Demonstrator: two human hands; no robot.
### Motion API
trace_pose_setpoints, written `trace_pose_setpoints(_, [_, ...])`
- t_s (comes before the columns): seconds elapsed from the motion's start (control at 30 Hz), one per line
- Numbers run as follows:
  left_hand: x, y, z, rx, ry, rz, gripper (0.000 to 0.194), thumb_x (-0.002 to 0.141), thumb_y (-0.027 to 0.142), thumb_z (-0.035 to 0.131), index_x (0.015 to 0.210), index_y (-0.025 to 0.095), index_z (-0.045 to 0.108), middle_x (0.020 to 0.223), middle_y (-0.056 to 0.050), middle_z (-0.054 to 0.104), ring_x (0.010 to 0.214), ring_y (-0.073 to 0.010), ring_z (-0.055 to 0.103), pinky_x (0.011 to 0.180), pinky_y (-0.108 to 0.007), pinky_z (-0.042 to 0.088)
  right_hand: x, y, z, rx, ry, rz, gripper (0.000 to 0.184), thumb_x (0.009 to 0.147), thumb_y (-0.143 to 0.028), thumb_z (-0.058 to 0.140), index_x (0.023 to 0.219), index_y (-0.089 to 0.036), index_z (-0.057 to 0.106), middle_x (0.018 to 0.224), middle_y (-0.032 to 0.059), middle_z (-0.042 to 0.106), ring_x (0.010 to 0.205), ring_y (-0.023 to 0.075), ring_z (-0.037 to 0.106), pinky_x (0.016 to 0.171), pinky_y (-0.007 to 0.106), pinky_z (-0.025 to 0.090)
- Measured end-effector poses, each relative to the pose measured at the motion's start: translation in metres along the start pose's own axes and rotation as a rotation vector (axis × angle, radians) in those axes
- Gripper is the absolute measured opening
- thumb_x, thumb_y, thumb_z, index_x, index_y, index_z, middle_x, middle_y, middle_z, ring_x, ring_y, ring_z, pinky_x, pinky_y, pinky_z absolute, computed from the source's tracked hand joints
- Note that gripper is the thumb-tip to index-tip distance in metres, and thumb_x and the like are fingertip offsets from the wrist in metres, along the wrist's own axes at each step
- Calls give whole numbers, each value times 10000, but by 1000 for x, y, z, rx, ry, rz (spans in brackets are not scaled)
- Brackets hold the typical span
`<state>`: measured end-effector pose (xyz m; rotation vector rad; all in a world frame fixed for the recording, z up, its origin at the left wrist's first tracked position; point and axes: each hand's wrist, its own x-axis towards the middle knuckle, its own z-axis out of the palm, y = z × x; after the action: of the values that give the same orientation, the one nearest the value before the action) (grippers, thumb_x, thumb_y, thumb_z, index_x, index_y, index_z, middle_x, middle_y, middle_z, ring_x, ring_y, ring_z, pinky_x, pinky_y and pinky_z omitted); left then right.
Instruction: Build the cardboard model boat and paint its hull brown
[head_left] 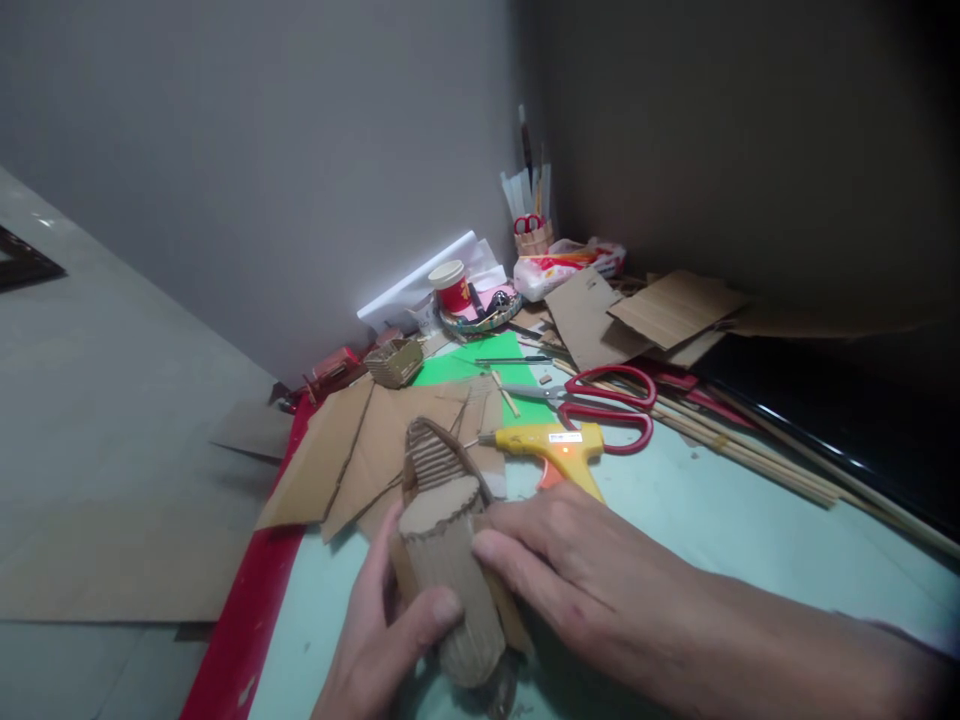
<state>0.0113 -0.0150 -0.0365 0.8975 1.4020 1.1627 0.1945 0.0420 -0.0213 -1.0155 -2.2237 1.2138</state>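
Observation:
A cardboard model, long and rounded with a ribbed, pointed far end, is tilted up in front of me. My left hand is closed around its left side, with the thumb pressed on the corrugated body. At the model's right edge, my right hand pinches with thumb and forefinger; whether a small piece is also between them is hidden. Just beyond the right hand lies a yellow hot glue gun, its orange light lit and its nozzle pointing left. Red-handled scissors rest behind it.
Cut cardboard sheets and green paper lie beyond the model. A small cardboard basket stands farther left. To the right are wooden sticks, stacked cardboard and a black glossy object. Walls meet behind the table.

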Motion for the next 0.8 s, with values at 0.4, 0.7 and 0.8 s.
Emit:
trace_pose_setpoints(0.4, [4,2,-8,-144,12,38,693,734,397,788,1360,234,540,1241,-125,703,1213,-373,600,1041,-445,447,-6,-2,4,13,-39,77,344,981,-363,433,687,-190,474,676,4,534,629,144,464,560,274,323])
trace_pose_setpoints(0.7, [6,-1,-12,-150,30,48,648,758,331,784,1357,235,555,1258,-121,699,1281,-371,549,1039,-441,456,-5,-3,3,60,-48,2,321,998,-287,397,705,-184,475,692,-2,546,631,134,467,593,279,347])
trace_pose_setpoints(0.8, [5,5,-9,-182,26,8,703,768,361,766,1409,240,504,1288,-122,683,1271,-371,557,1070,-461,420,-4,-1,1,83,26,-6,352,993,-301,423,660,-185,435,627,-26,476,585,117,422,558,265,313])
